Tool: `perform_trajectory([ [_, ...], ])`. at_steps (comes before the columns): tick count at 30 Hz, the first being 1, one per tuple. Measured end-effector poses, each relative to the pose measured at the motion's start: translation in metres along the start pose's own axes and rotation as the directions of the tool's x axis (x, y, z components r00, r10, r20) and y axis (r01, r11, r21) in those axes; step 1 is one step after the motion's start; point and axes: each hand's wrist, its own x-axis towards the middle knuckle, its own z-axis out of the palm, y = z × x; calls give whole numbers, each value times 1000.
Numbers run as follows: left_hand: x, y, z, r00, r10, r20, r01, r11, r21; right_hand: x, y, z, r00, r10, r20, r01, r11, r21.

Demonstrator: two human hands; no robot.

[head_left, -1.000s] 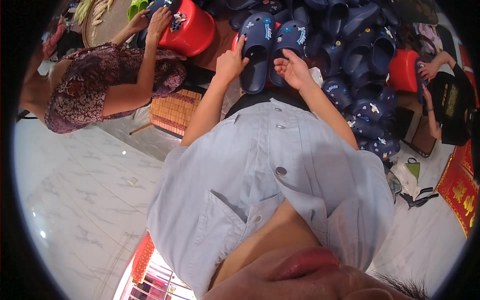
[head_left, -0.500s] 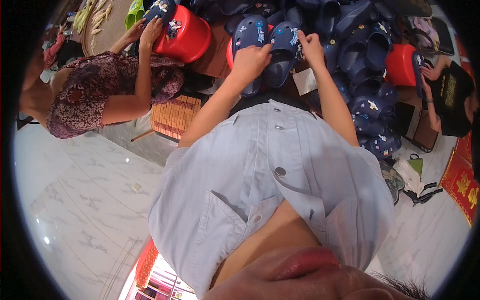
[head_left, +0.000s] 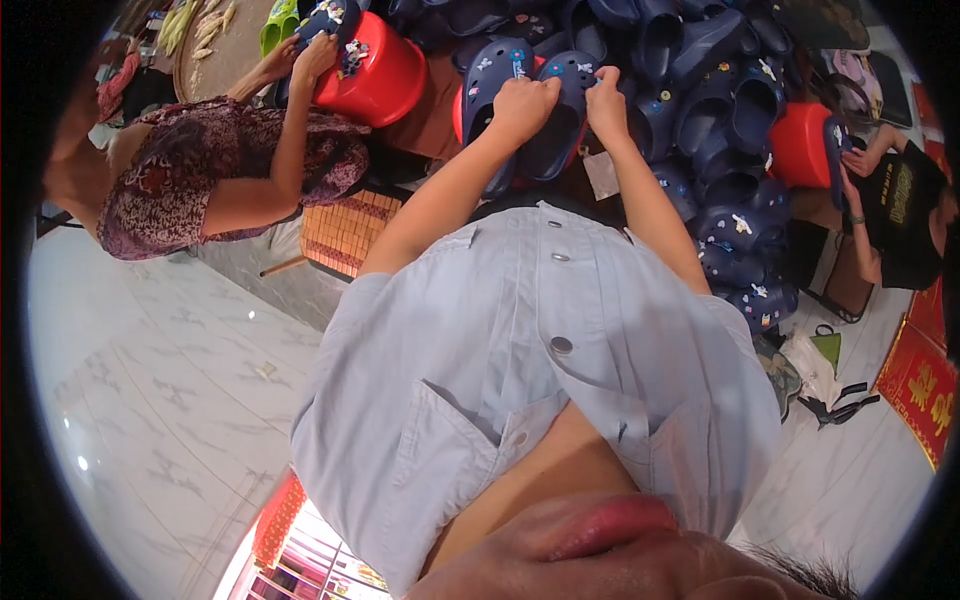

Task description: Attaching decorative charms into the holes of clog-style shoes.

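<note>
Two navy clogs with coloured charms lie side by side on a red stool-like thing (head_left: 459,118), mostly covered by them. My left hand (head_left: 522,108) is closed with its fingertips on the upper of the right-hand clog (head_left: 553,148). It partly covers the left-hand clog (head_left: 484,82). Gripping the right edge of the right-hand clog, my right hand (head_left: 606,105) has thumb and fingers pinched near the charms. Whether a small charm sits between the fingertips cannot be made out.
A large heap of navy clogs (head_left: 705,125) lies to the right. On the left, a person in a patterned dress (head_left: 165,185) handles a clog on a red bucket-like stool (head_left: 375,80). Another person in black (head_left: 895,200) works at the far right. A slatted wooden seat (head_left: 348,232) stands nearby.
My left hand has moved slightly right and up, onto the right-hand clog. My right hand has come in to the left, closer to my left hand, and now grips the clog's edge.
</note>
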Motion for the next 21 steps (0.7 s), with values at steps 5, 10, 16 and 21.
perform_trajectory([
  [5, 0, 1, -1, 1000, 17, -24, -17, 1000, -16, -5, 45, 3, 982, 125, 141, -187, 751, 633],
  [10, -4, -1, 1, 1000, 13, -24, -12, 1000, 7, 16, 41, -13, 949, 213, 234, -316, 625, 714],
  [16, -4, 3, 0, 998, 29, -64, -28, 999, 27, 40, -25, -6, 989, 140, 42, -123, 951, -282],
  [21, -2, 8, 3, 1000, 21, -1, -21, 1000, 8, 44, -18, 0, 993, 114, 33, -98, 947, -306],
])
